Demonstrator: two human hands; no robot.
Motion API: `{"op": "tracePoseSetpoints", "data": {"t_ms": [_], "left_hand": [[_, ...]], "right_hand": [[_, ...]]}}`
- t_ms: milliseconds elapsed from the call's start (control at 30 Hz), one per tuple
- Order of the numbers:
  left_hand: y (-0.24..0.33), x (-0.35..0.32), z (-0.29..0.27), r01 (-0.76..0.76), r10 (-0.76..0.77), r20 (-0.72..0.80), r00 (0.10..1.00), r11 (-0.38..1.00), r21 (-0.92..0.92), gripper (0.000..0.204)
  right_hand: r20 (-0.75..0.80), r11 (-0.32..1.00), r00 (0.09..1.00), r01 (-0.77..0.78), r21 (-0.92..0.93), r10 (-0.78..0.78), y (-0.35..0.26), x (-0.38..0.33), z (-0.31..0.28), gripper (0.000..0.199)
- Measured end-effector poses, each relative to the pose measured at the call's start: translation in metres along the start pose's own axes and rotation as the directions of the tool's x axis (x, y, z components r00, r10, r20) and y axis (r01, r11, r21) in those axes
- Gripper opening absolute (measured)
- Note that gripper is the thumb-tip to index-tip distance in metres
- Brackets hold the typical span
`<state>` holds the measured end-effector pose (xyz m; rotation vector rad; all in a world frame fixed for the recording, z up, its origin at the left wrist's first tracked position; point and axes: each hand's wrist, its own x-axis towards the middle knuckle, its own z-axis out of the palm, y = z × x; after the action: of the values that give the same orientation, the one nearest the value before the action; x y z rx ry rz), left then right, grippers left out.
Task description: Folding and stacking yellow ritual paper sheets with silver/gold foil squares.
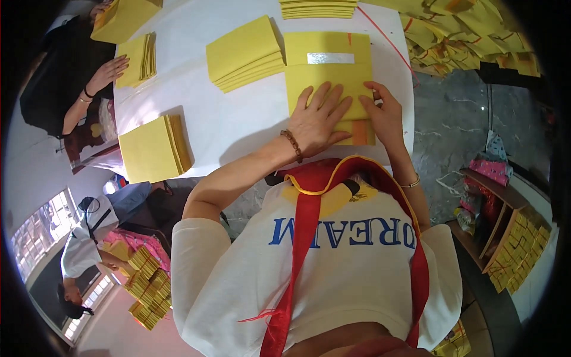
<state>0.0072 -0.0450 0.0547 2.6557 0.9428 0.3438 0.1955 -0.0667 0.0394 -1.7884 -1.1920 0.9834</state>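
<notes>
On the white tabletop in front of me lies a yellow folded paper (327,41) with a silver strip across its upper part and orange-red marks at its top and bottom. My left hand (321,116) presses flat on its lower half, fingers spread, a beaded bracelet at the wrist. At the paper's right edge is my right hand (385,110), its fingers curled and its thumb and index finger at the edge. A fanned stack of yellow folded papers (245,55) lies just left of the paper.
Another yellow stack (154,149) lies at the table's near left corner, and one more (318,8) at the far side. A co-worker's hand (112,72) rests on yellow papers at left. Many yellow bundles (464,35) are heaped at far right. A wooden shelf (493,214) stands at right.
</notes>
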Motion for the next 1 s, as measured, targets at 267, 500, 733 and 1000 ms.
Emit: {"op": "tracePoseSetpoints", "data": {"t_ms": [267, 500, 733, 1000], "left_hand": [[-0.007, 0.000, 0.002, 0.005, -0.005, 0.003, 1.000, 1.000, 0.009, 0.062], [-0.027, -0.008, 0.007, 0.036, -0.035, 0.010, 0.999, 0.927, -0.374, 0.046], [-0.020, -0.015, -0.023, -0.033, -0.081, -0.286, 0.955, 0.927, -0.373, 0.049], [-0.011, -0.016, -0.012, -0.130, 0.126, 0.032, 0.992, 0.947, 0.294, 0.050]], "right_hand": [[0.085, 0.446, 0.744, 0.483, -0.754, -0.662, -0.031, -0.015, 0.009, 0.046], [0.502, 0.453, 0.627, 0.779, -0.434, -0.596, 0.000, -0.029, 0.025, 0.076], [0.584, 0.405, 0.702, 0.713, -0.573, -0.408, -0.026, -0.034, 0.028, 0.089], [0.408, 0.934, 0.849, 0.246, 0.259, -0.336, -0.017, -0.025, 0.001, 0.073]]}}
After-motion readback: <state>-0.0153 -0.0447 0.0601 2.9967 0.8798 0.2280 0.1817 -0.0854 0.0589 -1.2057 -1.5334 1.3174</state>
